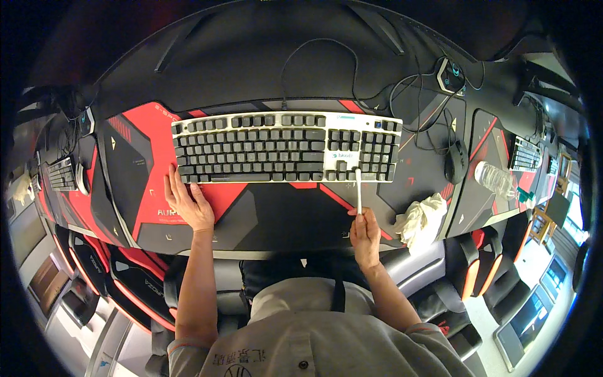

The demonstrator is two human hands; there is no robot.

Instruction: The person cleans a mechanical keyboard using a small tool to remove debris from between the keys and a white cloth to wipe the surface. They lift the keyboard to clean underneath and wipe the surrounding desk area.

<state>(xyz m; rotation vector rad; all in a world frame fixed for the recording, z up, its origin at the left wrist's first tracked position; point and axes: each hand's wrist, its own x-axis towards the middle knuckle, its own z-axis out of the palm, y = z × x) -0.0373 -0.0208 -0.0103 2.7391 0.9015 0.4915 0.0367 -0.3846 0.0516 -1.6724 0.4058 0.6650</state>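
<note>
A white computer keyboard with dark keys (249, 177) lies across a red, black and grey desk mat (268, 212). My left hand (191, 202) rests at the keyboard's lower left corner, its fingers apart and holding nothing. In my right hand (365, 231) is a thin white stick (359, 193), possibly a cotton swab or small brush; its upper end touches the keyboard near the arrow keys. A crumpled white cloth (421, 219) lies on the mat to the right of my right hand.
A black computer mouse (455, 161) and tangled cables are at the right, near a small hexagonal device (450, 76). Farther right, a clear plastic bottle (494, 180) lies beside another keyboard (525, 154). A keyboard (62, 174) and mouse (82, 179) sit at the far left.
</note>
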